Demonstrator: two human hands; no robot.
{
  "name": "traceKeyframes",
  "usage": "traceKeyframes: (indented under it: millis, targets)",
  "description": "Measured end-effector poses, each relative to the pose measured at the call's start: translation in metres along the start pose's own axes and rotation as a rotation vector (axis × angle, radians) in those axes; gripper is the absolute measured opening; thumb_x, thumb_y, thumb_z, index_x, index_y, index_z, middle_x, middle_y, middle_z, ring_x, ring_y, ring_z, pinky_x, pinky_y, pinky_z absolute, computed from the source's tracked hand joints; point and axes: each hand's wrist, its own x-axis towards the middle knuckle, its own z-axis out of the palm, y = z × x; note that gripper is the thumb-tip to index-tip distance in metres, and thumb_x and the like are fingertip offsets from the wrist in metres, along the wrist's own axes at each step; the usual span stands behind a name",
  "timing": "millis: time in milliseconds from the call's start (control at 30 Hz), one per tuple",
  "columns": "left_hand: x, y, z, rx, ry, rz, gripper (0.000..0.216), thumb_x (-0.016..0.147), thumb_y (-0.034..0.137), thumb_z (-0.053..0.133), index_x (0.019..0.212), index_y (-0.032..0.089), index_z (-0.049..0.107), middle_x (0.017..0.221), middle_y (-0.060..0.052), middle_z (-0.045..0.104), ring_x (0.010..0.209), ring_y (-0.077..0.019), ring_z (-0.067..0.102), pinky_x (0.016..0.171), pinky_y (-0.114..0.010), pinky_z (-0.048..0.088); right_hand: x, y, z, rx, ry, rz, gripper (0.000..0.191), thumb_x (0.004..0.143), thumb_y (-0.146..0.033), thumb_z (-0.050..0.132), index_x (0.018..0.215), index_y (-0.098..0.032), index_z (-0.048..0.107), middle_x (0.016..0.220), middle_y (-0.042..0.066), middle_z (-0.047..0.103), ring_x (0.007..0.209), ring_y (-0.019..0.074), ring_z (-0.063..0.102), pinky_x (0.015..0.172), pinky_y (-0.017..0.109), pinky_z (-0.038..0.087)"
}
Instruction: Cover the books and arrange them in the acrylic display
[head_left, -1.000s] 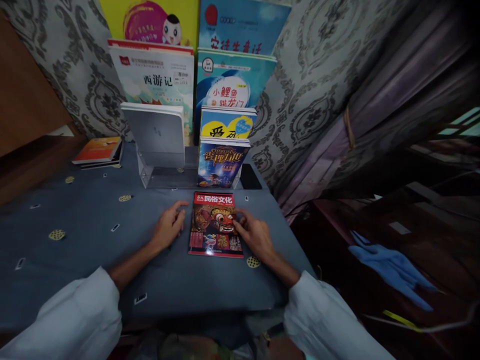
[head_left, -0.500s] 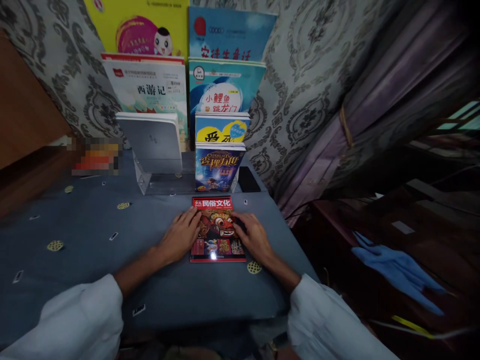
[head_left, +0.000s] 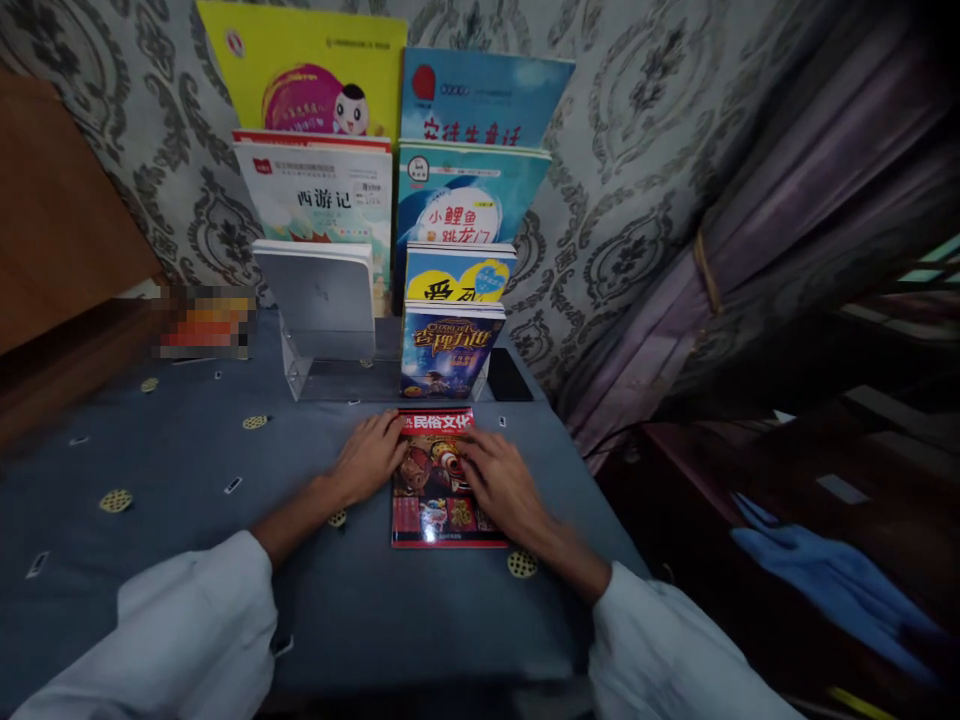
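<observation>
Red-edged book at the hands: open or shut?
Shut: the book lies face up on the table, no inside pages showing; the right hand overlaps its right side.

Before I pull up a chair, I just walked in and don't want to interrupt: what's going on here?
A person is handling a red-bordered book lying flat on the grey-blue tabletop. The left hand is at its upper left edge, and the right hand lies over its right side. Just behind it, other books stand upright in a clear stand.
</observation>
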Motion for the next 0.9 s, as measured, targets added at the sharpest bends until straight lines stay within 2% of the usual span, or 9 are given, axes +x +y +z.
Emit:
traceKeyframes:
  millis: [167, 233, 333, 467, 600, 733, 900]
  targets:
    - [-0.004, -0.004, 0.011, -0.010, 0.051, 0.038, 0.036, 0.099, 0.024, 0.041, 0.132, 0.016, 0.053, 0.142, -0.018, 0.057, 0.132, -0.0281, 0.055, 0.109, -0.049, 0.045, 0.040, -0.028, 0.025, 0.151, -0.145, -0.172, 0.051, 0.103, -0.025, 0.034, 0.151, -0.014, 0.043, 0.155, 0.015, 0.048, 0.145, 0.0236, 0.043, 0.120, 0.046, 0.040]
    - [-0.005, -0.005, 0.011, -0.011, 0.051, 0.050, 0.035, 0.098, 0.022, 0.042, 0.130, 0.016, 0.054, 0.141, -0.018, 0.058, 0.132, -0.0286, 0.056, 0.109, -0.050, 0.045, 0.052, -0.033, 0.034, 0.166, -0.198, -0.170, 0.054, 0.103, -0.025, 0.034, 0.154, -0.009, 0.036, 0.158, 0.018, 0.043, 0.149, 0.0241, 0.039, 0.122, 0.047, 0.036]
    - [-0.004, -0.005, 0.009, -0.011, 0.050, 0.050, 0.034, 0.098, 0.022, 0.042, 0.130, 0.015, 0.054, 0.141, -0.019, 0.058, 0.133, -0.0298, 0.055, 0.110, -0.051, 0.045, 0.058, -0.031, 0.038, 0.158, -0.241, -0.155, 0.055, 0.102, -0.023, 0.035, 0.154, -0.004, 0.034, 0.158, 0.021, 0.041, 0.151, 0.0253, 0.035, 0.124, 0.048, 0.032]
    - [-0.003, -0.004, 0.008, 0.009, 0.052, 0.044, 0.034, 0.100, 0.025, 0.042, 0.130, 0.016, 0.055, 0.141, -0.017, 0.059, 0.131, -0.0293, 0.056, 0.109, -0.048, 0.046, 0.052, -0.009, 0.029, 0.129, -0.232, -0.135, 0.051, 0.103, -0.023, 0.035, 0.151, -0.007, 0.041, 0.156, 0.019, 0.045, 0.151, 0.0243, 0.034, 0.124, 0.050, 0.031]
    - [-0.003, -0.002, 0.005, 0.034, 0.033, 0.042, 0.034, 0.102, 0.027, 0.040, 0.129, 0.015, 0.056, 0.142, -0.017, 0.059, 0.131, -0.0299, 0.056, 0.109, -0.048, 0.046, 0.043, 0.033, 0.020, 0.112, -0.169, -0.062, 0.048, 0.103, -0.023, 0.036, 0.148, -0.010, 0.047, 0.151, 0.018, 0.052, 0.147, 0.0253, 0.041, 0.122, 0.053, 0.032]
    - [-0.003, -0.001, 0.002, 0.042, 0.030, 0.036, 0.035, 0.102, 0.027, 0.038, 0.129, 0.014, 0.056, 0.141, -0.017, 0.059, 0.131, -0.0295, 0.057, 0.110, -0.049, 0.046, 0.037, 0.071, 0.019, 0.221, -0.081, -0.044, 0.044, 0.104, -0.028, 0.037, 0.144, -0.022, 0.053, 0.148, 0.010, 0.058, 0.140, 0.0242, 0.051, 0.121, 0.055, 0.033]
    - [-0.002, -0.006, 0.002, 0.002, 0.026, 0.045, 0.037, 0.102, 0.029, 0.037, 0.130, 0.015, 0.056, 0.145, -0.016, 0.058, 0.136, -0.0285, 0.054, 0.112, -0.049, 0.046, 0.037, 0.085, 0.023, 0.323, -0.061, -0.056, 0.044, 0.104, -0.033, 0.036, 0.144, -0.025, 0.054, 0.144, 0.009, 0.062, 0.134, 0.0255, 0.057, 0.120, 0.058, 0.033]
